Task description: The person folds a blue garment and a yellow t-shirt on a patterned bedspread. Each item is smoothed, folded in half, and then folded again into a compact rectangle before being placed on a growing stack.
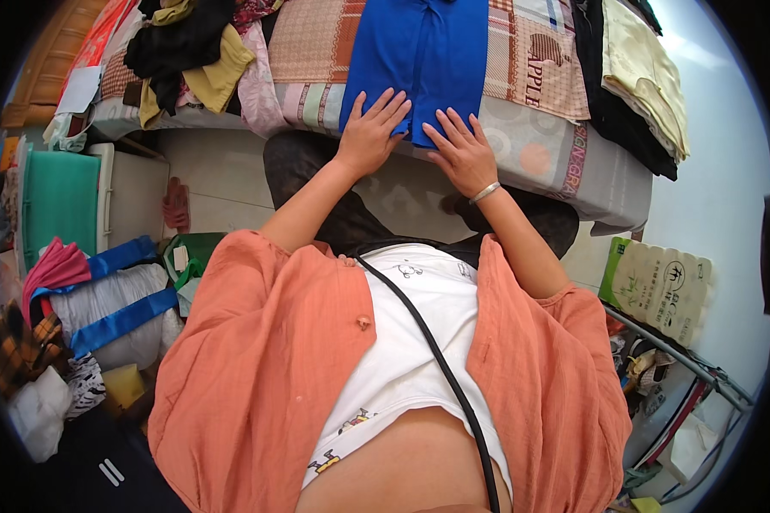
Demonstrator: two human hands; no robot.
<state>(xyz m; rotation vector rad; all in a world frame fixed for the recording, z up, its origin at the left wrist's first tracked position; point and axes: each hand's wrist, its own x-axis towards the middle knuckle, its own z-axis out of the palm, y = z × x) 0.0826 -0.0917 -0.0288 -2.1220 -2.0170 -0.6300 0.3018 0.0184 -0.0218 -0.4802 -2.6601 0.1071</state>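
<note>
Blue trousers (449, 58) lie flat on a cloth-covered bed or table (532, 138), with the leg ends near its front edge. My left hand (373, 131) rests palm down on the hem of one leg, fingers spread. On the other leg's hem lies my right hand (462, 151), also flat with fingers apart, a silver bangle at its wrist. Neither hand grips the cloth. The upper part of the trousers runs out of view at the top.
Dark and mustard clothes (186, 51) are heaped at the left of the surface. Folded cream cloth (645, 77) lies on black cloth at the right. A green-fronted storage box (61, 199) and bags stand on the left; a wrapped paper pack (661, 288) sits on a rack at right.
</note>
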